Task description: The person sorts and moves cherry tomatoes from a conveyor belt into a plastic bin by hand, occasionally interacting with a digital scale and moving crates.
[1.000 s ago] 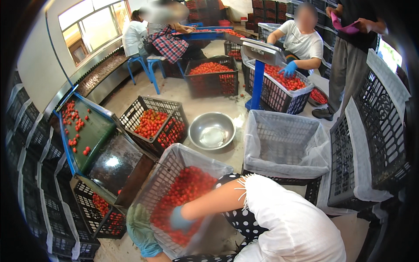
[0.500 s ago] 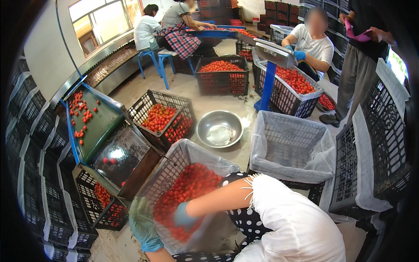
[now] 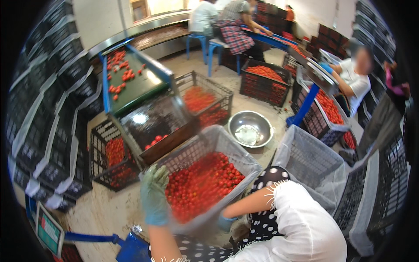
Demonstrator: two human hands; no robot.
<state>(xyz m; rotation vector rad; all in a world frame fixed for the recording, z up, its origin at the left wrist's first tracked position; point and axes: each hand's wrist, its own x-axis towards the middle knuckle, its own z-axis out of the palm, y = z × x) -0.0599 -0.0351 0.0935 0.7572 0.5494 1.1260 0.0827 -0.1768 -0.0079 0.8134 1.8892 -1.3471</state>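
Observation:
A black crate with a pale plastic liner [image 3: 238,165] stands between my knees, partly filled with small red tomatoes [image 3: 209,183]. My left hand [image 3: 155,194], in a greenish-blue glove, has its fingers bent round the left rim of this crate. Low at the crate's near right side is my right hand [image 3: 226,222], gloved in blue. Blur and the crate's edge hide its fingers, so their grip does not show. Just beyond the crate, a sloping dark chute [image 3: 150,122] holds a few tomatoes at its lower lip.
A green conveyor belt [image 3: 150,78] feeds the chute. Crates of tomatoes [image 3: 224,98] [image 3: 102,168] flank it. A steel bowl [image 3: 250,129] sits on the floor, beside an empty lined crate [image 3: 312,163]. A blue scale [image 3: 131,248] is at lower left; a seated person [image 3: 355,76] works at right.
My right hand has come out of the tomatoes to the crate's near right side. My left hand stays at the left rim. The whole view has turned left.

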